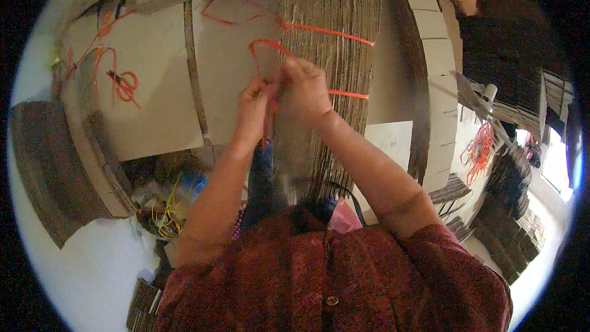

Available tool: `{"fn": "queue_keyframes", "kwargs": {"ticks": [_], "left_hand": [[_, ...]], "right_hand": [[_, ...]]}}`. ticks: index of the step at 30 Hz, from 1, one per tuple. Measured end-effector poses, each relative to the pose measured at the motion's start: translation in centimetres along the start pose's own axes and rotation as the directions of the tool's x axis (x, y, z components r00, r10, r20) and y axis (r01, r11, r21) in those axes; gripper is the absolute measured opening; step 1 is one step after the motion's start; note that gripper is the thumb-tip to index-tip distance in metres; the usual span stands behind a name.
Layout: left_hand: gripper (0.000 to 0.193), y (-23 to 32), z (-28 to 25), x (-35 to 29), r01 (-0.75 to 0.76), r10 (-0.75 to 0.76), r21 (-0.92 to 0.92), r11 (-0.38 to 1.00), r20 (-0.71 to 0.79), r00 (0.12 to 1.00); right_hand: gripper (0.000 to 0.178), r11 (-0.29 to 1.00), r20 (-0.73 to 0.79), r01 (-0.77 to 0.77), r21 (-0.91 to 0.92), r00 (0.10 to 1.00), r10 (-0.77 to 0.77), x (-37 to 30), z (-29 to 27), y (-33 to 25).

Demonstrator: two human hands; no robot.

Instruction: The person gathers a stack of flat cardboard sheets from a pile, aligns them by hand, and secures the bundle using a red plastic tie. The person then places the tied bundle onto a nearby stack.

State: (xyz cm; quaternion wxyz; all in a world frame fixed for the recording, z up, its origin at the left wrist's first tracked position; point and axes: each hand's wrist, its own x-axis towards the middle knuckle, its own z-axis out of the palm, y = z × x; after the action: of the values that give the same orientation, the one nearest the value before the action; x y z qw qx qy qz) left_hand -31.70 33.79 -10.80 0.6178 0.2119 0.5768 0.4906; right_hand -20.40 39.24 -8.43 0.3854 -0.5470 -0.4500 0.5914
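Observation:
A thick bundle of stacked cardboard sheets [332, 3] lies in front of me, its corrugated edges facing up. One orange-red strap [332, 32] crosses its far part, with a knot at the left side and a loose loop beyond. A nearer orange-red strap [349, 94] also crosses the bundle and runs under my right hand [304, 83]. Close together at the bundle's left edge, my left hand [253, 107] and right hand pinch this nearer strap. A loop of it arches above the fingers and a tail hangs below. The fingertips and any knot between them are blurred.
Scissors with orange-red handles [126, 86] lie on the flat cardboard at left, near loose strap pieces [101, 31]. Cardboard stacks [46, 166] stand left, and more [510, 55] at right. A tangle of orange-red straps [479, 154] hangs at right. Yellow strands [166, 215] lie at lower left.

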Motion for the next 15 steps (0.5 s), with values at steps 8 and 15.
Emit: {"fn": "queue_keyframes", "kwargs": {"ticks": [8,15], "left_hand": [[0.019,-1.3,0.3,4.9,0.236,-0.38,-0.62,0.748,-0.108,0.919],[0.018,-1.7,1.3,7.1,0.347,-0.415,-0.357,0.867,-0.132,0.9]], "right_hand": [[0.03,0.839,-0.173,-0.25,0.483,0.912,0.371,0.3,0.5,-1.3],[0.024,0.986,-0.256,-0.021,0.167,0.964,0.064,-1.0,-0.3,-0.4]]}}
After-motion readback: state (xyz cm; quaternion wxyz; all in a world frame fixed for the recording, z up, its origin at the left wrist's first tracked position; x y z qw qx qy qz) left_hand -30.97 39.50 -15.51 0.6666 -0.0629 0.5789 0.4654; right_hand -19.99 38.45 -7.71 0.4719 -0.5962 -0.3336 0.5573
